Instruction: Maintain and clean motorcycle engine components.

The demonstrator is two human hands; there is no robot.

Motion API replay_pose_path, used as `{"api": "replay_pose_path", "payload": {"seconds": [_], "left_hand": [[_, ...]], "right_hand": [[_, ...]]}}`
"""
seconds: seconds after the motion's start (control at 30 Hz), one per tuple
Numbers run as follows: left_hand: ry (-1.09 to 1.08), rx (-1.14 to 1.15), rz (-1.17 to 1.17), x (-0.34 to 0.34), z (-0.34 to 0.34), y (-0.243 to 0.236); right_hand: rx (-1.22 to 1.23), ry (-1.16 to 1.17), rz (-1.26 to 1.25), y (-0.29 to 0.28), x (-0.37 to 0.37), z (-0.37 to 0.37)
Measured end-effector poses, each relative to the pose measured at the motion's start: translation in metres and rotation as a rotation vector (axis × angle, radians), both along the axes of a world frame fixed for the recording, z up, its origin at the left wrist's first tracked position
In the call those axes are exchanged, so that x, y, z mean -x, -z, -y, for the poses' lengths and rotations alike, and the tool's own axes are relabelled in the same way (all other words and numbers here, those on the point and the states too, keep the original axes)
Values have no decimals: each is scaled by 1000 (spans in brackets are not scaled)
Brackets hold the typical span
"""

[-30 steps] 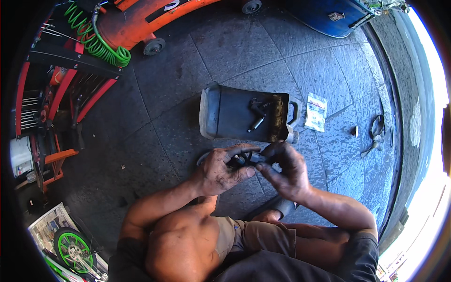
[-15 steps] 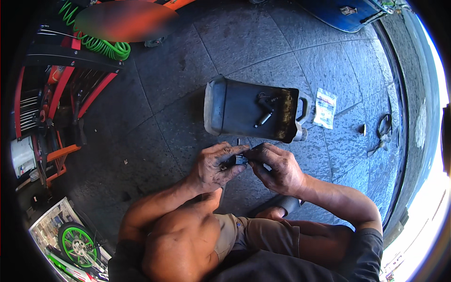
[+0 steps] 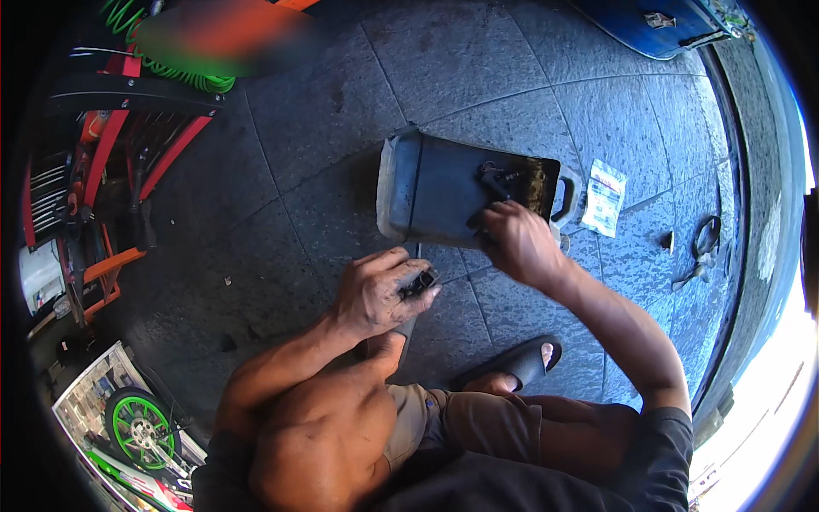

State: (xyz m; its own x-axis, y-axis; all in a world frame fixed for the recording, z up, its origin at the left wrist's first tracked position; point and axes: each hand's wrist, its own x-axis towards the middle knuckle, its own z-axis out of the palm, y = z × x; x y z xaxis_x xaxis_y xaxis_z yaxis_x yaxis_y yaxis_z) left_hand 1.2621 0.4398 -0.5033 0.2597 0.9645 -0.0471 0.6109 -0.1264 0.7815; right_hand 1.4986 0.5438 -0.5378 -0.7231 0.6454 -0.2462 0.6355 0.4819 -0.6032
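Observation:
My left hand [image 3: 378,292] grips a small black part [image 3: 423,281] just below a cut-open plastic jerrycan [image 3: 444,183] on the floor. My right hand [image 3: 522,239] reaches over the jerrycan's lower right area with curled fingers; its fingertips and whatever they touch are hidden. Inside the jerrycan a dark metal piece [image 3: 496,183] lies near the brown-stained side. A white printed packet [image 3: 604,198] lies flat to the right of the jerrycan.
A red-and-black tool rack [image 3: 102,166] with green coiled hose stands left. A blue object [image 3: 627,26] is at top right. A dark strap [image 3: 705,252] and small funnel-like piece [image 3: 669,241] lie right. My sandalled foot [image 3: 529,367] is below. A green-wheeled motorbike picture [image 3: 145,427] is lower left.
My right hand has left the part it shared with my left hand and moved up-right into the jerrycan. My left hand keeps its grip and has shifted slightly left.

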Motion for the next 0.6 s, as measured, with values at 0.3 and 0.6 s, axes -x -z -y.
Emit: {"api": "replay_pose_path", "payload": {"seconds": [0.3, 0.6], "left_hand": [[49, -105, -167, -1, -14, -9], [98, -153, -262, -3, -18, -15]], "right_hand": [[-203, -377, 372, 86, 8, -19], [31, -95, 132, 75, -6, -22]]}}
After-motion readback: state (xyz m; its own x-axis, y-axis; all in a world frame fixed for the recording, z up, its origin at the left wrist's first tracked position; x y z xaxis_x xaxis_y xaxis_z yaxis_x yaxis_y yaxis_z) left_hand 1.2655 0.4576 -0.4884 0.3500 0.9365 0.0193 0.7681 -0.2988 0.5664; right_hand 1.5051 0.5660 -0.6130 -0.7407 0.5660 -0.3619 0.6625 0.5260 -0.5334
